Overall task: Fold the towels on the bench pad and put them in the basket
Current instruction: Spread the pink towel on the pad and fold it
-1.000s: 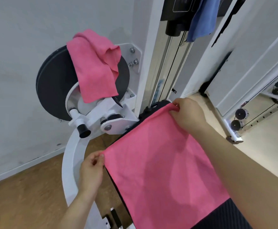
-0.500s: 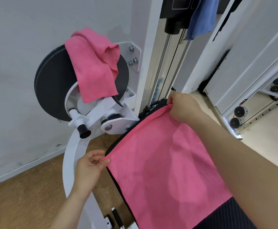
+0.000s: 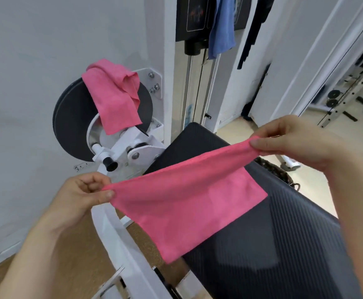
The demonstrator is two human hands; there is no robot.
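Your left hand (image 3: 83,193) and right hand (image 3: 295,141) each pinch a top corner of the pink towel (image 3: 187,201) between thumb and fingers, holding that edge taut above the bench pad (image 3: 284,234) where its lower part rests, likely to fold it over evenly.

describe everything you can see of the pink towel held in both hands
The pink towel is a plain, matte, soft-looking cloth. The left hand and right hand each pinch an upper corner, holding that edge taut in the air. The rest slopes down and seems to rest on the black bench pad, its nearest corner past the pad's left edge.
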